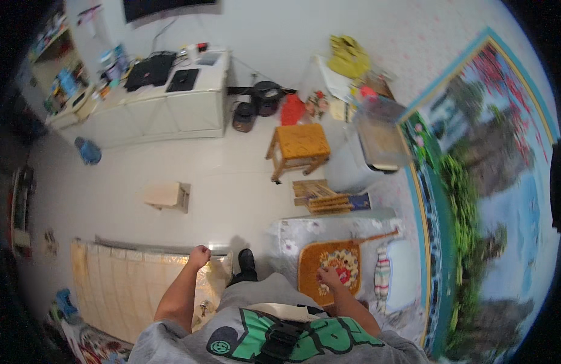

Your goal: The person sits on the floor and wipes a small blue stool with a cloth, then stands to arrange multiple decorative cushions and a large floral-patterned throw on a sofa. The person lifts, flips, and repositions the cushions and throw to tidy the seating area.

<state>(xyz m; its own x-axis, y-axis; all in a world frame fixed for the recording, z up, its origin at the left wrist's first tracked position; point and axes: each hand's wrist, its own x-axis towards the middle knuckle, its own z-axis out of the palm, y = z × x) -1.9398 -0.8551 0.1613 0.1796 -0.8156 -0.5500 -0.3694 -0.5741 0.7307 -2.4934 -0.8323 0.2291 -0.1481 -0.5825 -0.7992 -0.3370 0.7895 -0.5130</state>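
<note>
My left hand (199,257) is closed in a loose fist beside my left leg, above the edge of a long seat with a pale slatted mat (128,282). Nothing shows in its fingers. On the other side, my right hand (329,277) hangs over an orange cushion (310,258) with a flower pattern. Its fingers are curled in, and no object is visible in them. Whether it touches the cushion I cannot tell. One dark shoe (247,262) shows below me on the floor.
Ahead on the pale floor stand a small light wooden stool (165,195) and an orange-brown stool (301,142). Folded wooden pieces (326,200) lie near a plastic bin (347,164). A long white cabinet (189,106) lines the wall; a large landscape picture (493,151) rises on the right.
</note>
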